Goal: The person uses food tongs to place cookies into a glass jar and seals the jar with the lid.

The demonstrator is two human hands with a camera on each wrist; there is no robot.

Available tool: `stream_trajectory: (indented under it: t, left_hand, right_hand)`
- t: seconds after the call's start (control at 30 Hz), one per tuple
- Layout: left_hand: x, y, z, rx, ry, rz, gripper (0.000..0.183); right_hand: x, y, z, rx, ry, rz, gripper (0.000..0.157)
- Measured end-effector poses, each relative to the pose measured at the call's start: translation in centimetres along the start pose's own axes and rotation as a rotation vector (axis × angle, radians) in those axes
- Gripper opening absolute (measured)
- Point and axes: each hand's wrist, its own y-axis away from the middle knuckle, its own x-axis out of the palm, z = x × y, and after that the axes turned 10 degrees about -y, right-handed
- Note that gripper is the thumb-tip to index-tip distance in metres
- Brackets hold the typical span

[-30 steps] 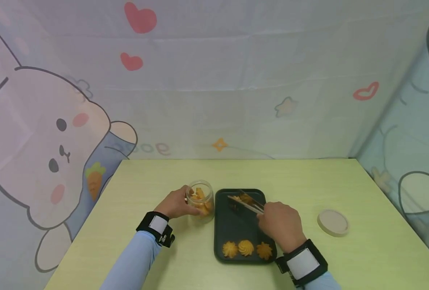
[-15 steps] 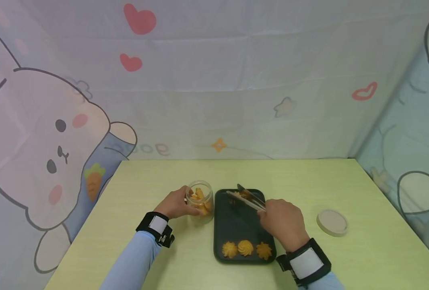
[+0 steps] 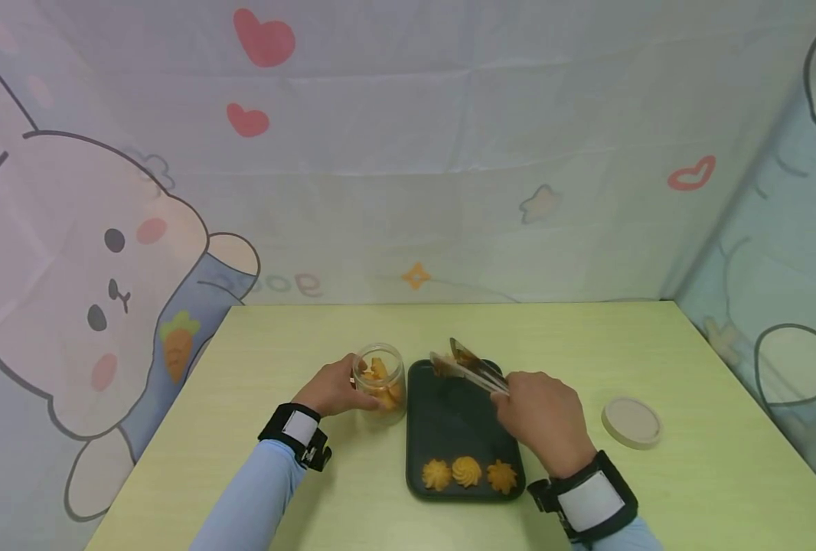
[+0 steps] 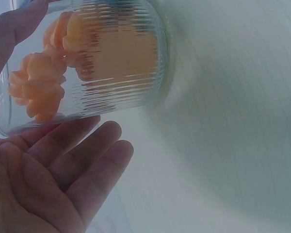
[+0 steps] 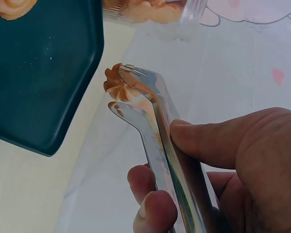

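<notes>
My left hand (image 3: 334,386) grips a clear glass jar (image 3: 394,417) standing to the left of the tray, its thumb on one side and fingers along the other. Through the ribbed glass, several piped butter cookies (image 4: 41,87) show inside. My right hand (image 3: 546,417) holds metal tongs (image 3: 484,375) between thumb and fingers. A swirled cookie (image 5: 116,85) is caught between the tong tips, over the far edge of the dark green tray (image 3: 459,417). In the head view the tong arms mostly hide that cookie.
Three cookies (image 3: 466,471) lie in a row along the tray's near edge. A round pale lid (image 3: 632,422) rests on the table (image 3: 711,490) to the right of my right hand. A printed cloth backdrop (image 3: 449,153) hangs behind the table.
The tongs have lifted from the tray's far end with a cookie in their tips, and my right hand has moved slightly up and away. My left hand and the jar stay put.
</notes>
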Motion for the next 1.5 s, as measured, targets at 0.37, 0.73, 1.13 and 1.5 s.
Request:
stream_trajectory:
  t: [0.37, 0.73, 1.13, 1.5]
  left_hand:
    - [0.1, -0.1, -0.3, 0.009, -0.006, 0.003, 0.069]
    - [0.0, -0.2, -0.3, 0.007, 0.001, 0.009, 0.072]
    - [-0.1, -0.1, -0.7, 0.009, 0.001, 0.009, 0.070]
    - [-0.2, 0.0, -1.1, 0.007, -0.005, 0.015, 0.068]
  right_hand:
    - [-1.8, 0.0, 1.0, -0.054, 0.024, -0.088, 0.032]
    - [-3.6, -0.8, 4.1, -0.130, 0.030, -0.119, 0.029]
    - [-3.4, -1.1, 6.4, -0.165, 0.016, -0.076, 0.030]
    - [-2.7, -1.1, 6.7, -0.138, 0.026, -0.035, 0.033]
